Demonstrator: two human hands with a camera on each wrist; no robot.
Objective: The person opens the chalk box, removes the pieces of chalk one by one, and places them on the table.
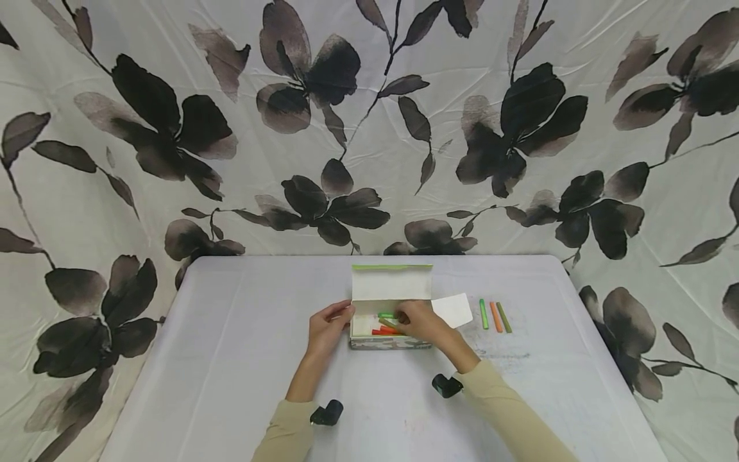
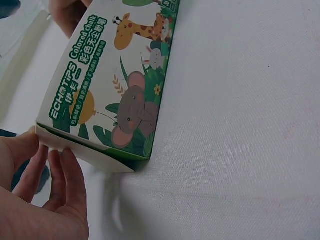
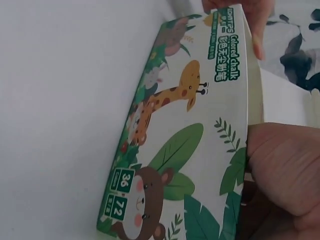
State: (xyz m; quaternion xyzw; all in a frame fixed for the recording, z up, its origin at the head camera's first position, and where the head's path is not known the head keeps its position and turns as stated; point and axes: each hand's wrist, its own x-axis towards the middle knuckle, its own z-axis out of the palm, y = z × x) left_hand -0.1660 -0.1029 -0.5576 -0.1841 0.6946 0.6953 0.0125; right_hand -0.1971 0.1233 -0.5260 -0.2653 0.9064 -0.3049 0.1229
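Observation:
An open box of colored chalk (image 1: 390, 344) stands on the table, lid raised at the back. My left hand (image 1: 329, 326) grips its left end, and the left wrist view shows thumb and fingers at the edge of the end flap (image 2: 85, 150). My right hand (image 1: 424, 321) reaches down into the box from the right; its fingertips are hidden, so whether they pinch a stick cannot be told. Beside those fingers lie a green chalk stick (image 1: 385, 315), an olive stick (image 1: 388, 323) and red-orange sticks (image 1: 385, 331). Printed animals cover the box front (image 3: 175, 130).
Right of the box lie a green chalk stick (image 1: 484, 314), an orange one (image 1: 496, 317) and an olive one (image 1: 505, 317). An end flap (image 1: 453, 310) sticks out to the right. Chalk smudges mark the white tablecloth (image 1: 231, 359). Floral fabric (image 1: 404, 160) hangs behind.

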